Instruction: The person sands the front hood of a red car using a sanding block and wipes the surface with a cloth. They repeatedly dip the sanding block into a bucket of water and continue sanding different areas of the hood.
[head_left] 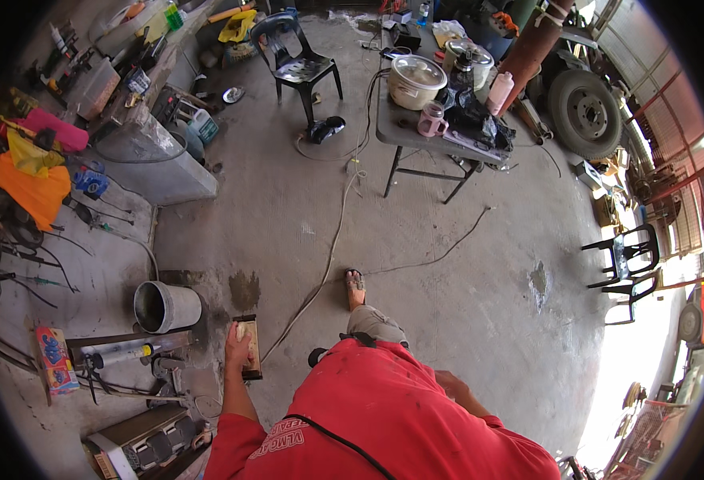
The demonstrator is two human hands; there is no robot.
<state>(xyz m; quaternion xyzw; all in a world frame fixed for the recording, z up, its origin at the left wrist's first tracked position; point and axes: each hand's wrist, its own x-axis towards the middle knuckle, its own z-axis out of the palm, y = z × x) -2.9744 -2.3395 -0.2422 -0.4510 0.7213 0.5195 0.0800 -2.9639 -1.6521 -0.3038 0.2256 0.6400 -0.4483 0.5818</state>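
Observation:
My left hand [237,346] is closed on a tan rectangular block with dark ends [254,354], held low at my left side. What the block is exactly, I cannot make out. Just beyond it stands a grey bucket [177,309] with its mouth turned toward the left. My right hand [449,384] is close to the right side of my red shirt [368,400]. Its fingers are mostly hidden, and nothing shows in it.
A long cable [335,248] runs along the concrete floor past my sandalled foot [355,286]. Ahead are a folding table [400,132] with pots and a black plastic chair [304,68]. A cluttered concrete ledge [168,176] lies left; a tyre [584,114] and chairs [628,256] stand right.

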